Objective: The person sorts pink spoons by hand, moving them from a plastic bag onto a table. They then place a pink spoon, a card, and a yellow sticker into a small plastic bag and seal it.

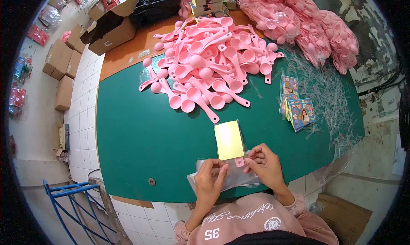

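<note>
My left hand (pixel 210 181) pinches the near left edge of a clear plastic bag (pixel 240 132). At the bag's near right edge, the fingers of my right hand (pixel 265 166) are closed on the plastic. Inside lies a blank yellow card (pixel 229 139). The holed handle end of a pink scoop (pixel 239 161) sticks out from under the card, between my hands; the rest of it is hidden. More flat clear bags (pixel 235 179) lie beneath my hands at the table's front edge.
A large heap of pink scoops (pixel 209 57) covers the far middle of the green table (pixel 141 142). Printed cards (pixel 302 112) sit at the right beside scattered clear plastic strips (pixel 333 100). Bagged pink scoops (pixel 299 27) and an open carton (pixel 113 33) stand at the back.
</note>
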Tool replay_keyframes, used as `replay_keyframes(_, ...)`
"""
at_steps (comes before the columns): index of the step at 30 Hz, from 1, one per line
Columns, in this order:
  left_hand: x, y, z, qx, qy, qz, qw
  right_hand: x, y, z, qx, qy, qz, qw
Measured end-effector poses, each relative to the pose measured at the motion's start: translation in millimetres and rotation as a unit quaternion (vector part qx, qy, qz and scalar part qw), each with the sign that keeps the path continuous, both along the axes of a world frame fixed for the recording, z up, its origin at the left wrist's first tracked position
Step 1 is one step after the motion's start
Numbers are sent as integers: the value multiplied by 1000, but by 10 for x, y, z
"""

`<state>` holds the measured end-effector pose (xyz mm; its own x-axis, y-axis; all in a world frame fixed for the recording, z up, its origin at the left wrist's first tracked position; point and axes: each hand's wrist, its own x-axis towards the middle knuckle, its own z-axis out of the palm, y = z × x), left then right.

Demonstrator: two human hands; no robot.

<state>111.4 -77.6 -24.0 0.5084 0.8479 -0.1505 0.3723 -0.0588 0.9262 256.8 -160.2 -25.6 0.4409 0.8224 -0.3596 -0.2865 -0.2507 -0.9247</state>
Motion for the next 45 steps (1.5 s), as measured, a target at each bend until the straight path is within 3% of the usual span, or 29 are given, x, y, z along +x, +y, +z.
replay_keyframes(3, 34, -39, -79, -66, -95, 58, 992, -9, 3, 0, -14, -23, -6, 1000)
replay_keyframes(10, 1, -40, -119, -103, -100, 65, 988, -33, -6, 13, -1, -57, 5, 998)
replay_keyframes(15, -25, 63, 40, 38, -38, -14, 998, 75, 59, 204, -61, -122, 88, 987)
replay_keyframes(17, -170, 216, 40, 100, -19, 16, 995, 248, 146, 233, -8, -397, 200, 896)
replay_keyframes(20, -448, 494, -2, 219, 56, 149, 963, 543, 515, 161, 18, -546, 113, 830)
replay_keyframes(21, -494, 552, 25, 221, 55, 147, 963, 642, 647, 73, 21, -584, 91, 806)
replay_keyframes(22, -513, 615, 60, 385, 218, 177, 879, 699, 749, -9, 22, -584, 90, 806)
replay_keyframes(23, -506, 658, 96, 526, 369, 198, 741, 740, 845, -91, 36, -592, 82, 801)
replay_keyframes(24, -458, 655, 134, 526, 368, 199, 740, 759, 901, -164, 50, -599, 75, 795)
replay_keyframes(26, -281, 543, 193, 345, 159, 12, 925, 760, 937, -307, 52, -599, 61, 797)
replay_keyframes(28, -22, 306, 172, 242, 78, -130, 958, 770, 921, -324, 52, -600, 48, 797)
replay_keyframes(30, 169, 171, 83, 249, 102, -224, 937, 834, 835, -283, 15, -538, 58, 841)
replay_keyframes(33, 253, 204, -62, 289, 92, -253, 919, 950, 606, -90, -34, -501, 59, 863)
replay_keyframes(37, 242, 307, -39, 254, 24, -253, 933, 930, 261, 214, -16, -488, 29, 872)
replay_keyframes(40, 221, 343, -7, 236, 37, -249, 939, 795, 50, 312, 21, -420, -56, 906)
replay_keyframes(42, 219, 367, 8, 118, -47, -231, 965, 706, -52, 338, 55, -352, -95, 930)
replay_keyframes(43, 206, 371, -17, 118, -46, -230, 965, 660, -72, 361, 55, -352, -94, 930)
replay_keyframes(45, 175, 376, -89, -43, -120, -197, 972, 561, -65, 395, 101, -265, -164, 945)
